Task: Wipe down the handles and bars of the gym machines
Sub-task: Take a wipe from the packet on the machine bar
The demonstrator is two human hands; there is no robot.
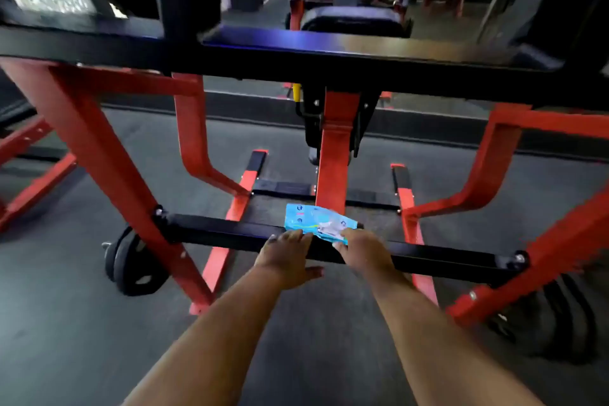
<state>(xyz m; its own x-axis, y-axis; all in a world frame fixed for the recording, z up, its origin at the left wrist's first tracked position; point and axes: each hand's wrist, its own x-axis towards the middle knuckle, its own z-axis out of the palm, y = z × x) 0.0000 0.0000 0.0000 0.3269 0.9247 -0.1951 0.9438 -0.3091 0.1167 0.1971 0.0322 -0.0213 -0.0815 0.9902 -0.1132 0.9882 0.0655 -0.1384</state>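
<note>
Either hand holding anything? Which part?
Right hand pinches the blue wipes packet at its near right edge. Left hand rests fingers on the black crossbar; no clear grip.

We see a black metal crossbar (pixel 230 232) with a smooth satin sheen, red painted steel frame legs (pixel 108 155), a glossy blue plastic wipes packet (pixel 313 221), and matt, finely speckled rubber flooring (pixel 66 339).

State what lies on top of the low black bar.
A blue wipes pack lies on the bar. The left hand rests beside it; the right hand touches its near edge, hiding that edge and the bar beneath.
</note>
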